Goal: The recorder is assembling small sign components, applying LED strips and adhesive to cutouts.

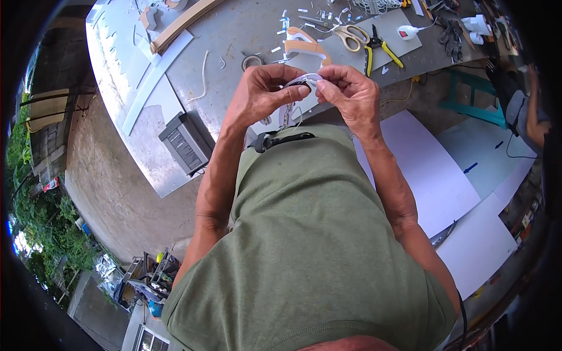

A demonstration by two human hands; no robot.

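Both my hands are raised at the near edge of the grey worktable, pinching one thin, curved white piece (309, 77) between them. My left hand (268, 92) grips its left side between thumb and fingers, with something dark beside the thumb. My right hand (350, 96) has thumb and forefinger closed on its right end. Below the hands hangs a pale strip with thin white wire (285, 114), partly hidden. Just beyond stands an angular white and orange-tan piece (307, 48). A roll of tape (252, 62) lies left of it.
Scissors (351, 38), yellow-handled pliers (377, 51) and a small white bottle with a nozzle (408, 31) lie right. A grey ribbed box (186, 143) sits left, near a white cord (202, 79). White sheets (418, 164) and a teal stool (474, 96) are at right, near another person (527, 111).
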